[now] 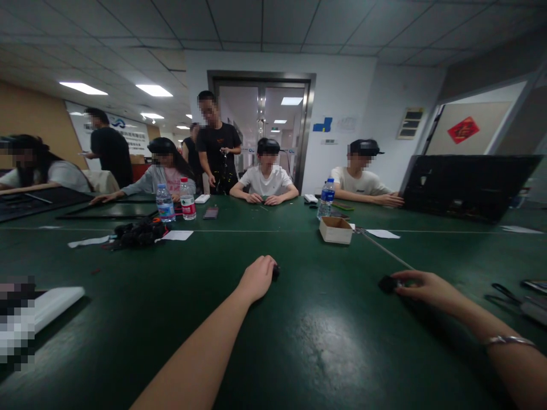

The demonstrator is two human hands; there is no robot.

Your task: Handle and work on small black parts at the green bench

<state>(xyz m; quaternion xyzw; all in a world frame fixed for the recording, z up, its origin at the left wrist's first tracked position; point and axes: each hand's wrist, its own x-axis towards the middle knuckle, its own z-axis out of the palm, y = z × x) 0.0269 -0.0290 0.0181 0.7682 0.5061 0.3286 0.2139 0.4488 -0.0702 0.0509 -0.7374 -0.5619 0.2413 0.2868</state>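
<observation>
My left hand (257,279) rests on the green table (299,353) near the middle of the view. Its fingers are curled around a small black object (276,271), mostly hidden by the hand, so its kind does not show. Farther right, my right hand (421,286) pinches another small dark object (387,284) between thumb and fingers, at or just above the tabletop. This one looks like a rounded black lump with a lighter bit near the fingertips; blur hides its kind. A metal bracelet (510,340) circles my right wrist.
Beyond my hands are an open white box (336,230), bottles (164,204), a heap of black items (139,232) and papers (177,235). A large black panel (465,185) stands at right. A white item (55,302) lies left. Several people sit or stand across the table.
</observation>
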